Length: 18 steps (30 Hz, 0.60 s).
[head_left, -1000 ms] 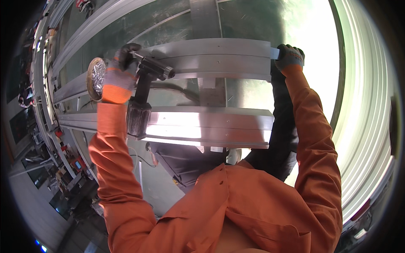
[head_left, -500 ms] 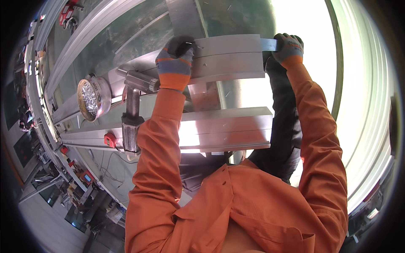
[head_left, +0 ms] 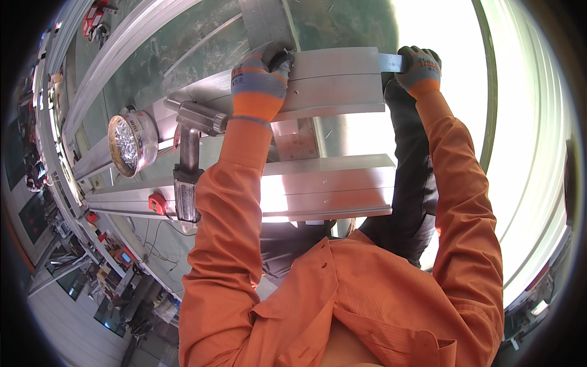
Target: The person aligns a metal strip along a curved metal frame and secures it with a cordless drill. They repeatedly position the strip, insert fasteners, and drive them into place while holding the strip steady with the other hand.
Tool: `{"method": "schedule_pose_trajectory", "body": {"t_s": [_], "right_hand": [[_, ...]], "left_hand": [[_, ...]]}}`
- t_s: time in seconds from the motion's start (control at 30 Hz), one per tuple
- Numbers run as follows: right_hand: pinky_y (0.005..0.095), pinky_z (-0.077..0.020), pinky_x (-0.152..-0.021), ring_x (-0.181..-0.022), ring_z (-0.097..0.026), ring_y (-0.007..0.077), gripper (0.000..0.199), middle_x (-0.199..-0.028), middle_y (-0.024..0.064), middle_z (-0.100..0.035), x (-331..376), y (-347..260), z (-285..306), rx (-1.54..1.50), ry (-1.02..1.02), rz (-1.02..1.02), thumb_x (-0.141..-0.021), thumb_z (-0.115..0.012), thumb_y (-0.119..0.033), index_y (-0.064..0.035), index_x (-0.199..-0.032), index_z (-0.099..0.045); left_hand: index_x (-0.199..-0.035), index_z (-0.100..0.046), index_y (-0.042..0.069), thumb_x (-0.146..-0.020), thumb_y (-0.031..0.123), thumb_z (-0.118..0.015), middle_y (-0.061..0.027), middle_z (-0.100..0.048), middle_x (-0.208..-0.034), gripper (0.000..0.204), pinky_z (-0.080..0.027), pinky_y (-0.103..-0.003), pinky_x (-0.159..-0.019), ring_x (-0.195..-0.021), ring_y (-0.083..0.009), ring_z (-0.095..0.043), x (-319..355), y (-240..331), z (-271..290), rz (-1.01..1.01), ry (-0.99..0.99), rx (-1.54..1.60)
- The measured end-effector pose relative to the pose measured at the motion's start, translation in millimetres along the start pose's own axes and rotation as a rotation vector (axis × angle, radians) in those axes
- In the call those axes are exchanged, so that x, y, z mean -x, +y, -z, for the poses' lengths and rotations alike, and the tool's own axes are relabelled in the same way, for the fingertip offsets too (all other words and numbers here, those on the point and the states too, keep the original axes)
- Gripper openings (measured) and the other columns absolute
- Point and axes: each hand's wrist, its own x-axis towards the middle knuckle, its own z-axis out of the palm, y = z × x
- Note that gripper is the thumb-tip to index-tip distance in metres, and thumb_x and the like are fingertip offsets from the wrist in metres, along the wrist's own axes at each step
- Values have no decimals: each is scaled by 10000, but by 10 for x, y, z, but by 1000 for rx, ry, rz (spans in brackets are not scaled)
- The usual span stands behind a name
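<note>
A long aluminium profile (head_left: 336,79) lies across in front of me, with a small hole in its face. Out of its right end sticks a flat metal strip (head_left: 390,63). My right hand (head_left: 419,68), in a grey and orange glove, is closed around the strip's outer end. At the profile's far edge, my gloved left hand (head_left: 260,82) is closed, its fingertips curled together; what they hold is hidden. Just left of that wrist a rivet gun (head_left: 192,137) rests across the profiles, partly behind my sleeve.
A round tub (head_left: 147,140) full of rivets lies tipped at the left. Nearer to me runs a second aluminium profile (head_left: 342,186), with a red tape measure (head_left: 157,203) on its left part. Long pale profiles (head_left: 532,153) stand along the right side.
My left hand has shifted slightly right and turned along the far edge; the small pale piece seen at its fingers before no longer shows. My right hand stays on the strip.
</note>
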Motion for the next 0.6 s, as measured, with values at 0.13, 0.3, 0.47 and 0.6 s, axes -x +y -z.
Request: {"method": "schedule_pose_trajectory", "body": {"t_s": [0.13, 0.3, 0.47, 0.6], "right_hand": [[394, -489, -1001, -1113, -622, 261, 228, -1128, 35, -680, -6, 14, 1, -14, 1, 11, -907, -633, -300, -191, -1098, -696], [382, -467, -1002, -1106, -626, 262, 204, -1104, 40, -685, 16, 55, 19, -21, 20, 32, -914, -614, -285, -190, -1072, -703], [371, -455, -1003, -1108, -626, 258, 191, -1097, 41, -686, 49, 36, 27, -53, 58, 18, -901, -621, -255, -195, -1062, -705], [370, -448, -1020, -1122, -621, 260, 205, -1095, 39, -685, 36, 44, 13, -66, 51, 12, -886, -633, -221, -200, -1078, -703]], "left_hand": [[-1056, -748, 182, -882, 121, -662, -119, -734, -992, 203, -533, -425, -864, -960, -365, -662, -11, 282, 3, -80, -38, -347], [-1016, -746, 148, -820, 109, -701, -108, -722, -989, 205, -531, -431, -857, -961, -351, -654, 113, 253, 2, -53, -66, -408], [-970, -749, 89, -782, 74, -725, -123, -723, -992, 191, -537, -413, -852, -944, -341, -669, 243, 79, 51, -230, 22, -301], [-983, -760, 43, -784, 32, -741, -150, -730, -997, 199, -546, -381, -849, -923, -323, -698, 276, 9, 21, -343, 84, -315]]}}
